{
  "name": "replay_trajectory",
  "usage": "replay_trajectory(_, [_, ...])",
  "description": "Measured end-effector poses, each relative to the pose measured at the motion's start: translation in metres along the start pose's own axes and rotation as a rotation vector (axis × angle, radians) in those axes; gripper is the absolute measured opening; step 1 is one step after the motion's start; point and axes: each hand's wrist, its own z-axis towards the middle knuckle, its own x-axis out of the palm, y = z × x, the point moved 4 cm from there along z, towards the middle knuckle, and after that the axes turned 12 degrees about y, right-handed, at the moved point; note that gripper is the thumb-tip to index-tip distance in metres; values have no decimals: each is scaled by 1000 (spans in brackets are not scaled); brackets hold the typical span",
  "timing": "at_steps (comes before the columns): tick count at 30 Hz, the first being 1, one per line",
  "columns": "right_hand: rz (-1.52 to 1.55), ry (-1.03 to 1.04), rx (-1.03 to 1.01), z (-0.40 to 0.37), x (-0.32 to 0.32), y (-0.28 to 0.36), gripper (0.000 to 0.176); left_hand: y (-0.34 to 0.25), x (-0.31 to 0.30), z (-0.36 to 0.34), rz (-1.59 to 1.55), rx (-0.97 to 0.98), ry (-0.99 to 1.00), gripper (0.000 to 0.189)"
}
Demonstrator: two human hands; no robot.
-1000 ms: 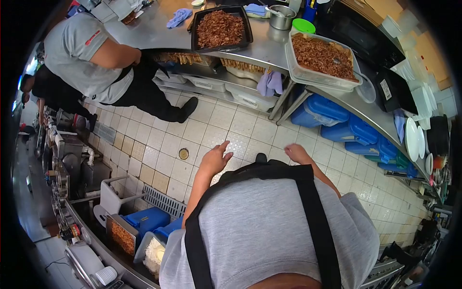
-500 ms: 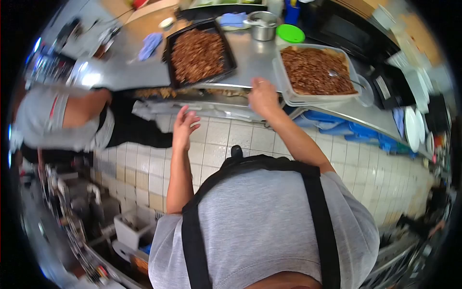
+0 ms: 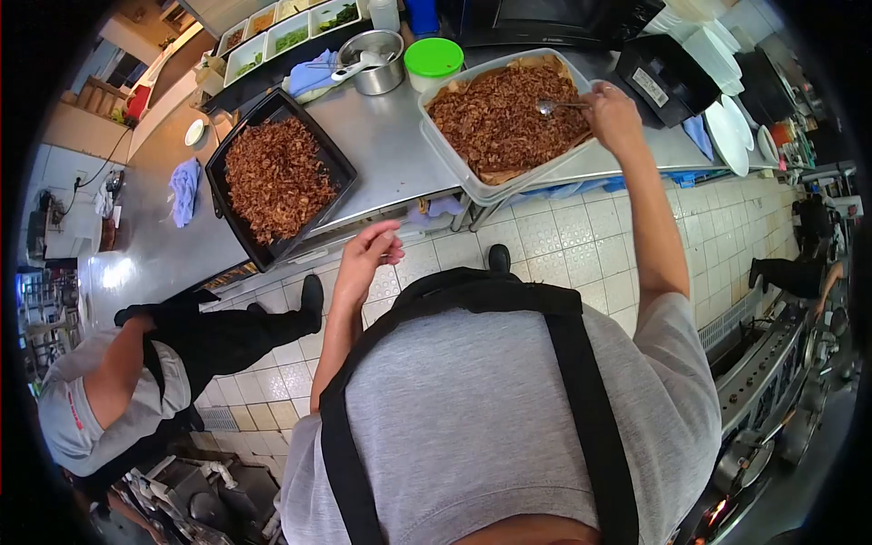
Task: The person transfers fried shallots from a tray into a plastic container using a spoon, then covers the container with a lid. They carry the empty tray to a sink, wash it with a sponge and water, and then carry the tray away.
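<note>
The right hand (image 3: 618, 118) is at the right rim of the plastic tub (image 3: 452, 159), over the handle of the metal spoon (image 3: 545, 107); its fingers hide the contact, so I cannot tell whether its grip is closed on handle or rim; the left hand (image 3: 371, 252) has a slack, unclosed grip with nothing in it, just near of the counter (image 3: 386, 154); the tub stands on the counter, far and right of that hand. Good handling here, I judge, means pinching the handle firmly, keeping the spoon's bowl low in the shredded brown food (image 3: 504, 123), and bracing the near rim with the left hand; counted: one tub, one spoon; one black tray (image 3: 331, 182) at left, bearing a second heap; one steel pot (image 3: 380, 77); one green lid (image 3: 434, 57); three blue cloths (image 3: 184, 193).
</note>
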Motion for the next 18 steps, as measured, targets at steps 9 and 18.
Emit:
replay_trajectory(9, [76, 173, -371, 23, 5, -37, 6, -51, 64, 93, 135, 277, -275, 33])
replay_trajectory(18, [97, 261, -267, 42, 17, -57, 43, -63, 87, 124, 385, 217, -533, 56])
